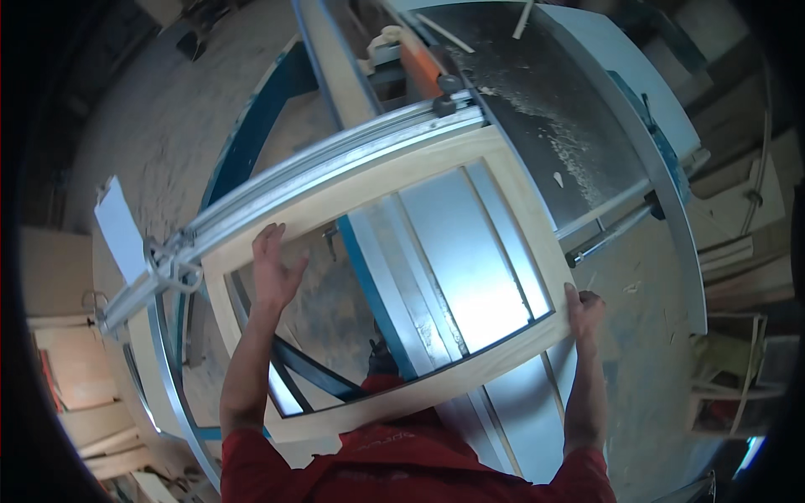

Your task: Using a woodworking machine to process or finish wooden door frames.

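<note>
In the head view, a person in a red shirt [394,465] is standing at a woodworking machine, both bare forearms reaching up from the lower edge. A pale wooden frame [532,226], rectangular and open in the middle, is lying tilted across the centre, spanning the space between the two hands. Its far rail is running along a long silver fence [335,169], and its right part is lying over a shiny metal table [461,251], which is showing through the opening.

The left hand [278,272] is reaching over the opening near the frame's far left corner; its fingers are bending loosely, fingertips resting on the far rail, with the thumb standing wide of them. The right hand [587,312] is sitting at the near right corner, its thumb touching the frame's outer edge and its fingers curling; whether they are closing around the wood, I cannot tell.

A black knob [445,105] is standing near the fence's right end, with an orange part [419,67] showing just beyond. Further right, pale sawdust [574,159] is lying scattered on a dark tabletop [524,63]. At far left, a white sheet [120,226] is hanging beside the fence.
</note>
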Demonstrator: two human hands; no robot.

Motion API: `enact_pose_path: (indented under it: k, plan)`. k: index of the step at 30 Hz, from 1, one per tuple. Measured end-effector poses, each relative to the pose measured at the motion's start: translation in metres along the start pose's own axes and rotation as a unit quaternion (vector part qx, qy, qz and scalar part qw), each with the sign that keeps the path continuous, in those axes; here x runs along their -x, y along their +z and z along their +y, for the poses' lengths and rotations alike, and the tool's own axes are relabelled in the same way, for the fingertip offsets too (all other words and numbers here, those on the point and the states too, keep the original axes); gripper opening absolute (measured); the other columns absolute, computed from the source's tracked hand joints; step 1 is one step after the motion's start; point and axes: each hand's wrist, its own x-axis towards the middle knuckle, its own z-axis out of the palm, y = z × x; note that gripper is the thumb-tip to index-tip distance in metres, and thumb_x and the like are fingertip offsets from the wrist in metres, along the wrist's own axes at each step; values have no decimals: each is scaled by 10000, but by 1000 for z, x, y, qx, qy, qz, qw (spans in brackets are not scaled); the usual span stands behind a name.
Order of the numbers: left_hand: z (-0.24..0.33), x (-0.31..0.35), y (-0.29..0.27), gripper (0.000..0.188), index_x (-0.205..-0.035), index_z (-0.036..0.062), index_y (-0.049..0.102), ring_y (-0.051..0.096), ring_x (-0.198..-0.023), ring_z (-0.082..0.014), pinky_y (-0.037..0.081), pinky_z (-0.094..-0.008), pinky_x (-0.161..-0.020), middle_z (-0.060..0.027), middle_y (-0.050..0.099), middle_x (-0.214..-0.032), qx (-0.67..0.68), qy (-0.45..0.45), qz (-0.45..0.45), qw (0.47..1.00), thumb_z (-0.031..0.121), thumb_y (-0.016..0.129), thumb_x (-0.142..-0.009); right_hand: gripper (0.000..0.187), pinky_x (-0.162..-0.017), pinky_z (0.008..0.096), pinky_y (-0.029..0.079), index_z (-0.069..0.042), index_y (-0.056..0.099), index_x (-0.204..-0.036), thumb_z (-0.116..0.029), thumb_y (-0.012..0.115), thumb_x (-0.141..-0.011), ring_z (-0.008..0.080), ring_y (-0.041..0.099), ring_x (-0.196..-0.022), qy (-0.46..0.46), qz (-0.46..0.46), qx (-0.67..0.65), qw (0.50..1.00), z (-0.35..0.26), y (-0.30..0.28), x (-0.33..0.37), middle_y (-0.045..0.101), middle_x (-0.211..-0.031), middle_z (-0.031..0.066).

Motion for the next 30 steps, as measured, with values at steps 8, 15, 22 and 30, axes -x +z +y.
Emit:
enact_pose_path:
  k: [8, 15, 22, 30]
  plan:
    - [186, -156, 126, 1108, -1566, 81, 475, 464, -1347, -481, 365, -594, -1152, -292, 480, -1460, -148, 156, -67, 974, 579, 918, -681, 630, -671, 463, 564, 56, 770, -763, -566, 838, -832, 382, 706, -654, 69, -13, -19, 997, 36, -67, -63, 722, -730, 225]
    - [211, -181, 195, 1229, -1607, 143, 451, 469, -1263, -486, 340, -618, -1098, -296, 475, -1383, -232, 198, -46, 951, 786, 835, -632, 532, -616, 469, 544, 42, 779, -763, -468, 930, -748, 375, 677, -616, 40, 27, -39, 998, 84, -79, -122, 688, -726, 164]
    - [238, -186, 250, 1246, -1628, 122, 425, 464, -1278, -481, 347, -624, -1097, -291, 476, -1376, -239, 241, -16, 941, 836, 775, -669, 446, -571, 442, 494, 53, 759, -760, -333, 965, -677, 339, 620, -575, 75, 35, -118, 989, 136, -70, -163, 638, -696, 166]
    - [249, -200, 286, 1260, -1629, 107, 412, 449, -1267, -485, 342, -624, -1098, -298, 454, -1366, -232, 232, -17, 945, 854, 758, -676, 398, -518, 409, 452, 36, 733, -747, -265, 977, -657, 284, 591, -541, 54, 59, -135, 988, 163, -61, -196, 580, -661, 127]
